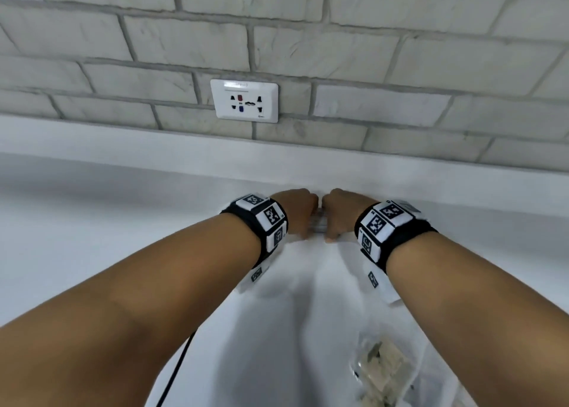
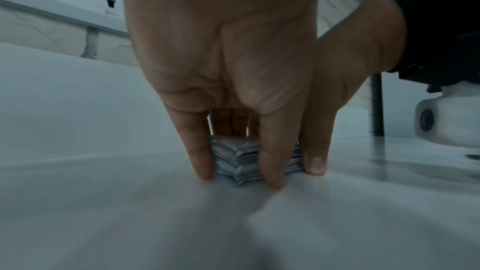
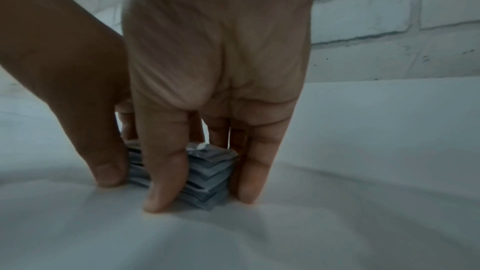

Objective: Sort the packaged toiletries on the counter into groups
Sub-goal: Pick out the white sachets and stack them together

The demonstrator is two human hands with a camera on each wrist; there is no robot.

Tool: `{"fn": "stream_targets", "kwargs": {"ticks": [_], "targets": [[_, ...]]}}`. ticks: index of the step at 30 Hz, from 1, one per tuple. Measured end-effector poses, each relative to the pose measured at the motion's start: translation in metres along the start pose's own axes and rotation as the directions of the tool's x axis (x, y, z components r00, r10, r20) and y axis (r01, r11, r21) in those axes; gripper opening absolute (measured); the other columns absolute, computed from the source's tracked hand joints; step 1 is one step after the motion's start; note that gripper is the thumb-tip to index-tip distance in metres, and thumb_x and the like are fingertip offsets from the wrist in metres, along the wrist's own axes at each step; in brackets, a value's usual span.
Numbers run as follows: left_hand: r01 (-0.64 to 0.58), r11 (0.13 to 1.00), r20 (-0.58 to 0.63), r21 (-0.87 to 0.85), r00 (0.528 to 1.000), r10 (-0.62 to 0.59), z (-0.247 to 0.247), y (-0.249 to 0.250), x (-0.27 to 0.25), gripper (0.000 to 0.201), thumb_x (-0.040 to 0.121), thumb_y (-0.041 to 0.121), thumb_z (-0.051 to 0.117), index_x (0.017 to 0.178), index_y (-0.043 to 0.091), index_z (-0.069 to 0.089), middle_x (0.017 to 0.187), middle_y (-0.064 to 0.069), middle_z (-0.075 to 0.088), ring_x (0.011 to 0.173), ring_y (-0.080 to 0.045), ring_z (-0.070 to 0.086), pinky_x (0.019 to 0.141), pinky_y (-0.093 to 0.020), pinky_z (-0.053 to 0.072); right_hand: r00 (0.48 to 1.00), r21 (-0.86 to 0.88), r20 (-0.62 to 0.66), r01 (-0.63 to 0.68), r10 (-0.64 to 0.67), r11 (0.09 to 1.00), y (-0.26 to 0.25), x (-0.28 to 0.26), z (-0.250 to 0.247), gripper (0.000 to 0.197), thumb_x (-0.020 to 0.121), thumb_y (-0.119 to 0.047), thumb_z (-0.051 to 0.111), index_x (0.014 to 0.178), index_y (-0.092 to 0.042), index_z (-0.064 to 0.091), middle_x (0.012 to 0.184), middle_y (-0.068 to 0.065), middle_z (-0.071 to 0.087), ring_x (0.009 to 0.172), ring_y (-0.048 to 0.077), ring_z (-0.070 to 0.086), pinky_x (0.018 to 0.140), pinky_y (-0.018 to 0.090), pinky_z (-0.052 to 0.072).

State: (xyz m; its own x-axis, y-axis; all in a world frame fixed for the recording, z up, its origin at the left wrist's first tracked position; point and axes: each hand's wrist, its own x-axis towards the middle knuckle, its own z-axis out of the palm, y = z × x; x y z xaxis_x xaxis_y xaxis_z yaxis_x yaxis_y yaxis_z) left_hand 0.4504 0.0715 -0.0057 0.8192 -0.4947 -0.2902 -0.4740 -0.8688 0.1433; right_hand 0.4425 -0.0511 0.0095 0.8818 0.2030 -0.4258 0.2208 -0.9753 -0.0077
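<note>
A stack of several silvery sachets (image 1: 320, 224) stands on the white counter (image 1: 92, 222), close to the back ledge. My left hand (image 1: 297, 214) and right hand (image 1: 340, 215) meet over it, knuckles almost touching. In the left wrist view the left fingers (image 2: 202, 161) point down and close round the stack of sachets (image 2: 237, 157), with the right thumb (image 2: 315, 163) at its far side. In the right wrist view the right fingers (image 3: 161, 188) hold the stack (image 3: 207, 171) front and side, and the left thumb (image 3: 109, 171) presses its other side.
A white wall socket (image 1: 244, 101) sits in the grey brick wall (image 1: 400, 67) above a raised white ledge (image 1: 154, 141). A clear packet with beige contents (image 1: 381, 369) lies at the near right. A black cable (image 1: 175, 372) runs under my left forearm.
</note>
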Motion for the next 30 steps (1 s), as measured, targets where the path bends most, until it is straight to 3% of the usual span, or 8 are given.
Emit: {"fn": "stream_targets", "kwargs": {"ticks": [7, 12, 16, 19, 22, 24, 26, 30], "targets": [[-0.073, 0.990, -0.016, -0.119, 0.997, 0.072, -0.022, -0.017, 0.053, 0.052, 0.070, 0.020, 0.080, 0.119, 0.018, 0.062, 0.116, -0.001, 0.066, 0.103, -0.020, 0.063, 0.081, -0.023, 0.042, 0.998, 0.026, -0.047, 0.039, -0.038, 0.999, 0.029, 0.046, -0.017, 0.038, 0.065, -0.019, 0.078, 0.099, -0.005, 0.070, 0.094, 0.012, 0.072, 0.081, 0.025, 0.068, 0.071, 0.032, 0.057], [-0.090, 0.983, -0.037, -0.160, 0.996, 0.085, -0.020, -0.020, 0.052, 0.055, 0.069, 0.017, 0.079, 0.121, 0.017, 0.060, 0.116, -0.001, 0.064, 0.103, -0.020, 0.061, 0.082, -0.023, 0.043, 0.988, 0.096, -0.153, 0.046, -0.031, 0.994, 0.036, 0.043, -0.005, 0.051, 0.063, -0.021, 0.081, 0.109, -0.007, 0.064, 0.105, 0.009, 0.067, 0.087, 0.026, 0.067, 0.077, 0.034, 0.057], [-0.005, 0.993, -0.125, -0.117, 0.992, -0.009, -0.012, -0.021, 0.042, 0.074, 0.067, 0.033, 0.079, 0.131, 0.020, 0.045, 0.127, -0.004, 0.054, 0.109, -0.025, 0.058, 0.090, -0.037, 0.049, 0.970, 0.159, -0.242, 0.027, 0.012, 0.987, 0.037, 0.031, -0.001, 0.080, 0.060, -0.025, 0.086, 0.127, -0.010, 0.045, 0.124, 0.012, 0.052, 0.105, 0.032, 0.060, 0.085, 0.041, 0.053], [0.092, 0.990, -0.202, -0.109, 0.973, -0.113, -0.006, -0.024, 0.029, 0.093, 0.064, 0.040, 0.081, 0.140, 0.017, 0.032, 0.135, -0.007, 0.045, 0.112, -0.029, 0.058, 0.089, -0.039, 0.051, 0.958, 0.172, -0.285, 0.009, 0.041, 0.985, 0.037, 0.020, 0.001, 0.075, 0.061, -0.025, 0.088, 0.117, -0.007, 0.042, 0.115, 0.012, 0.056, 0.099, 0.032, 0.059, 0.076, 0.037, 0.048], [0.148, 0.978, -0.232, -0.145, 0.956, -0.179, -0.003, -0.030, 0.020, 0.082, 0.065, 0.041, 0.082, 0.127, 0.013, 0.037, 0.119, -0.010, 0.055, 0.101, -0.031, 0.061, 0.077, -0.037, 0.050, 0.955, 0.133, -0.294, -0.002, 0.041, 0.991, 0.036, 0.015, 0.004, 0.059, 0.068, -0.025, 0.084, 0.108, -0.008, 0.044, 0.100, 0.009, 0.058, 0.086, 0.031, 0.058, 0.068, 0.034, 0.040], [0.157, 0.975, -0.228, -0.158, 0.955, -0.191, -0.003, -0.032, 0.017, 0.065, 0.070, 0.041, 0.080, 0.117, 0.014, 0.044, 0.109, -0.008, 0.061, 0.097, -0.029, 0.061, 0.071, -0.033, 0.045, 0.955, 0.073, -0.297, -0.006, 0.027, 0.997, 0.035, 0.016, 0.005, 0.050, 0.073, -0.025, 0.081, 0.107, -0.007, 0.048, 0.099, 0.010, 0.061, 0.090, 0.032, 0.061, 0.067, 0.032, 0.038], [0.159, 0.976, -0.220, -0.147, 0.957, -0.189, -0.004, -0.031, 0.015, 0.049, 0.077, 0.037, 0.074, 0.114, 0.016, 0.051, 0.106, -0.008, 0.063, 0.097, -0.028, 0.059, 0.069, -0.030, 0.038, 0.953, 0.015, -0.301, -0.010, 0.014, 1.000, 0.034, 0.019, 0.005, 0.040, 0.078, -0.023, 0.076, 0.106, -0.006, 0.054, 0.101, 0.013, 0.065, 0.093, 0.033, 0.063, 0.067, 0.031, 0.038], [0.169, 0.981, -0.225, -0.092, 0.956, -0.186, -0.006, -0.024, 0.022, 0.036, 0.084, 0.033, 0.068, 0.112, 0.013, 0.056, 0.108, -0.010, 0.065, 0.100, -0.030, 0.060, 0.071, -0.031, 0.038, 0.947, -0.039, -0.319, -0.033, 0.018, 0.999, 0.037, 0.026, 0.004, 0.023, 0.083, -0.015, 0.068, 0.104, -0.007, 0.062, 0.098, 0.013, 0.067, 0.092, 0.033, 0.064, 0.067, 0.030, 0.041]]}}
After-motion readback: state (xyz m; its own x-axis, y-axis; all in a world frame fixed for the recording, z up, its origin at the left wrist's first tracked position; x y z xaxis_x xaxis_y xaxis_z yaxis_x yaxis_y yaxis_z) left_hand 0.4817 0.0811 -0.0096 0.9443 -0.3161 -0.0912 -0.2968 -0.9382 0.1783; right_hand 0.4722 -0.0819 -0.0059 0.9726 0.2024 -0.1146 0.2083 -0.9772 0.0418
